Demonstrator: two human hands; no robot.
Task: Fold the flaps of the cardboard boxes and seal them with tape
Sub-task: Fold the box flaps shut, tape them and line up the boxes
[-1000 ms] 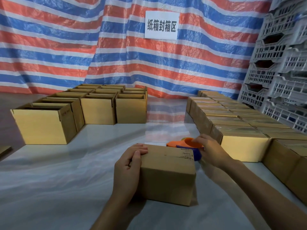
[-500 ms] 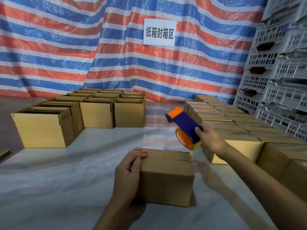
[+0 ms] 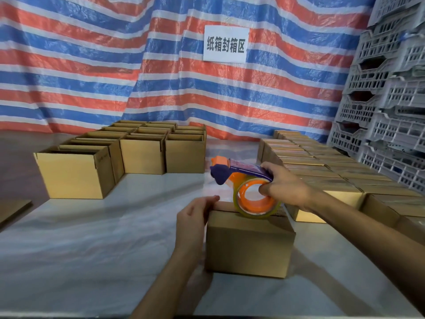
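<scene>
My left hand (image 3: 192, 223) grips the left side of the cardboard box (image 3: 249, 245), fingers hooked over its top edge. The box is a plain brown block with its flaps folded flat, and it sits toward the near edge of the desk (image 3: 92, 238), right of the middle, on a glossy pale plastic sheet.

My right hand (image 3: 285, 187) is wrapped round the tape dispenser (image 3: 239, 174), a purple plastic body with an orange tip, fingers over the handle and thumb at the core. The clear tape roll (image 3: 255, 202) on its orange core hangs low over the box top (touching or just above, I cannot tell).

Open-topped boxes (image 3: 76, 173) crowd the far left corner. Closed boxes (image 3: 322, 171) line the right edge in rows. Behind hang a crinkled striped tarp (image 3: 92, 65) and stacked grey lattice crates (image 3: 391, 100).
</scene>
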